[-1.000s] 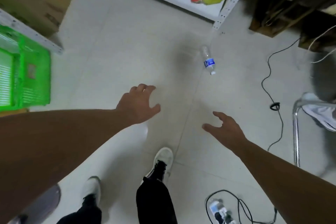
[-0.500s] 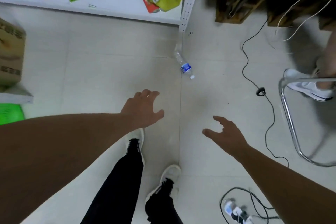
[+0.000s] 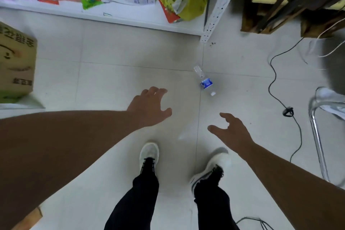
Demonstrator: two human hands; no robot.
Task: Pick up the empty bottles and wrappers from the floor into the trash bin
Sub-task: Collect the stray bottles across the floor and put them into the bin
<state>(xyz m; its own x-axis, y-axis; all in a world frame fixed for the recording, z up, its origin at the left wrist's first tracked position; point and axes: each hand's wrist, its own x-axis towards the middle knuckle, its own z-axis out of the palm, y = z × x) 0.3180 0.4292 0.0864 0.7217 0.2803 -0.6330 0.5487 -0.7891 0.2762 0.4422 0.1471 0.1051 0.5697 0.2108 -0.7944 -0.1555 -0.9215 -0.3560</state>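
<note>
A clear plastic bottle (image 3: 204, 80) with a blue label lies on its side on the pale tiled floor, cap end toward me. My left hand (image 3: 149, 107) hovers open to the left of it and a little nearer to me, fingers spread. Lower down, my right hand (image 3: 230, 132) is held out below the bottle, open too, with nothing in it. Neither hand touches the bottle. No trash bin is in view.
A white shelf (image 3: 119, 17) with snack packets and a yellow bag runs along the top. A cardboard box (image 3: 15, 61) stands at the left. A black cable (image 3: 274, 87) trails over the floor at right, beside a metal chair frame (image 3: 317, 140). My feet are below.
I have stepped closer: the bottle now lies nearer my hands, and the shelf fills more of the top. Both hands stay open and empty.
</note>
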